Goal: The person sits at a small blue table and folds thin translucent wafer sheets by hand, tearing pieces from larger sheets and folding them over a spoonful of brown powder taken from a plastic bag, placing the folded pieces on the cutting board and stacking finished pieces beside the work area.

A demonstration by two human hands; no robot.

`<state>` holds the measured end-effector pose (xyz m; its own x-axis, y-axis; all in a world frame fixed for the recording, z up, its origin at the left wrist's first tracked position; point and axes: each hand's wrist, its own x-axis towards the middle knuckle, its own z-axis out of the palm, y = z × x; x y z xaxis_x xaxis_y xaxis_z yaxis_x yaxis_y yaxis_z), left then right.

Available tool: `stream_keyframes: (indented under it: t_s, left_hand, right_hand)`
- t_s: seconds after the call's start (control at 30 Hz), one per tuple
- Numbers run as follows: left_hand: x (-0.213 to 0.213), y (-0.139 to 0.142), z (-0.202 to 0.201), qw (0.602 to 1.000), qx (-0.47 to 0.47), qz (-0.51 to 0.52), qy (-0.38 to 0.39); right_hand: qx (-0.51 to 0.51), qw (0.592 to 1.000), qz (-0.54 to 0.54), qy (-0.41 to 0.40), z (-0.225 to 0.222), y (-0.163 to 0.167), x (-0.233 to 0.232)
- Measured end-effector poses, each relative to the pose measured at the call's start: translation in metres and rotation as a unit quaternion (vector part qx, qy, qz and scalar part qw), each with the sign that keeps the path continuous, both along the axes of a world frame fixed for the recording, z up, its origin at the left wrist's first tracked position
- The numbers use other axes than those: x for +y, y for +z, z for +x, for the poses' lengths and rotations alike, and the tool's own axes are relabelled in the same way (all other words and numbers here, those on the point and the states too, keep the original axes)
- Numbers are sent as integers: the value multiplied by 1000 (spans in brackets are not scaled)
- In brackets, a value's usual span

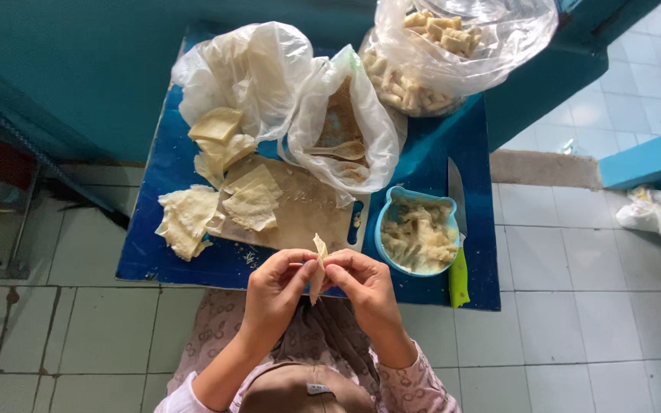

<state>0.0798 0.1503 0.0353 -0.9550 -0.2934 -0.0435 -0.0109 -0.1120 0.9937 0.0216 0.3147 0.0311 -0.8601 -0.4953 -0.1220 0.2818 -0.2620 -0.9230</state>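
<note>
Both hands meet just off the near edge of the blue tabletop, pinching one thin pale wrapper between them: the left hand grips it from nine o'clock, the right hand from three o'clock, fingertips closed on it. The wrapper's long axis runs twelve to six o'clock, its top corner poking up above the fingers. At twelve o'clock lies the wooden cutting board with loose wrappers; at two o'clock, close to the right hand, sits the blue bowl of filling, with a green-handled knife just beyond it. Open bags crowd the far side; free room lies only near the front edge.
</note>
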Motion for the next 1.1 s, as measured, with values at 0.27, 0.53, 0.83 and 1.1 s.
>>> stream_keyframes:
  t_s: [0.27, 0.53, 0.83, 1.1]
  left_hand:
    - [24, -8, -2, 997, -66, -23, -19]
    - [15, -9, -8, 981, 85, -160, -76]
    - [16, -11, -22, 990, 20, 15, -138]
    - [15, 10, -26, 977, 104, -139, -127]
  right_hand:
    - [158, 967, 174, -95, 5, -1, 10]
    - [94, 986, 64, -120, 11, 2, 13]
    - [154, 972, 110, -139, 14, -4, 23]
    - [210, 948, 189, -145, 13, 19, 26]
